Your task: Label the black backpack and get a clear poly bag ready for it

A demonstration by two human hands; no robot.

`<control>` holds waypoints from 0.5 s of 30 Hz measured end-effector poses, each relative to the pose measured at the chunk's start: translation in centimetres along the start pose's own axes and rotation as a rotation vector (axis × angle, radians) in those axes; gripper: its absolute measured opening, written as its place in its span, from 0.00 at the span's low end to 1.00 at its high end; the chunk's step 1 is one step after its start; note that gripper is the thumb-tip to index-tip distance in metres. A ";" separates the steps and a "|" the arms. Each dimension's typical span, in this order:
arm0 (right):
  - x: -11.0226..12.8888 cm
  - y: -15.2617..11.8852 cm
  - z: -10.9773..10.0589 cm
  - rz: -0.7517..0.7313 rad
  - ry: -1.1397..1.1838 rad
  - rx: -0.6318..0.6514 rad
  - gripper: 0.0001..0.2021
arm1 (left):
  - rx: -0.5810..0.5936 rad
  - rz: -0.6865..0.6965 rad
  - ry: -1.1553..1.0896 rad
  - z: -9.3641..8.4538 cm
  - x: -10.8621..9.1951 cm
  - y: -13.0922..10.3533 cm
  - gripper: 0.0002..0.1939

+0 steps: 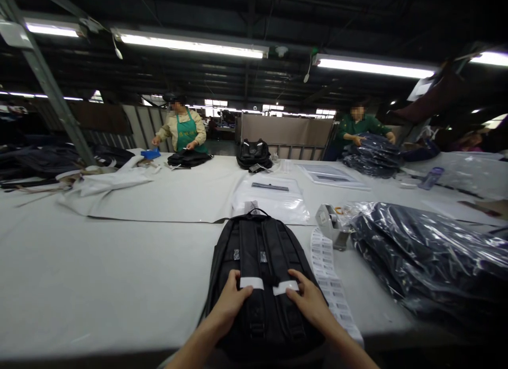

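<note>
A black backpack (248,316) lies in front of me on the white table, its two padded shoulder straps facing up and its top loop pointing away. Each strap carries a white band across its middle. My left hand (231,300) grips the edge of the left strap (251,242) by its white band, thumb on top. On the other side, my right hand (308,300) grips the right strap (274,242) at its band, with the thumb and index finger bent around the edge. The undersides of the straps and some fingertips are hidden.
Right of the backpack lie a strip of printed labels (327,273), a tape dispenser (332,228) and plastic-wrapped dark bags (432,258). Clear plastic bags (273,197) lie ahead. Across the table, one person (186,128) handles a black item; another (363,126) holds wrapped bags.
</note>
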State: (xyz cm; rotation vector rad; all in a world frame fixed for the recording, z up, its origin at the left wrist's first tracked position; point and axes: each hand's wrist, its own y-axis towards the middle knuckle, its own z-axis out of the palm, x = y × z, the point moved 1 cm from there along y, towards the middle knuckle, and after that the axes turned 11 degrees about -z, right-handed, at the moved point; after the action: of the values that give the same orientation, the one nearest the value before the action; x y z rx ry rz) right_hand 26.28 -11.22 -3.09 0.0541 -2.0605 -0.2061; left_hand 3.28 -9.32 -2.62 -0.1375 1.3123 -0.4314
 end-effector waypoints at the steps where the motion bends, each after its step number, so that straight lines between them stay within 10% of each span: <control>1: -0.3 -0.2 0.1 -0.038 -0.103 -0.009 0.27 | -0.005 -0.013 -0.007 0.0 -0.2 0.2 0.18; 8: 3.5 -0.6 0.0 -0.222 -0.330 -0.144 0.18 | -0.014 0.064 -0.091 -0.1 -3.9 1.0 0.19; 15: 7.6 3.1 5.3 0.314 0.735 0.272 0.29 | 0.068 0.064 -0.078 0.0 -3.0 0.4 0.21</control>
State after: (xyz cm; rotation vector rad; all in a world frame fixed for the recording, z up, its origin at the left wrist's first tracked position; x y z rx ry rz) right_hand 18.19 -8.51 1.56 -0.0262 -1.3255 0.2603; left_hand 2.83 -7.87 -0.04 -0.0540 1.2210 -0.4117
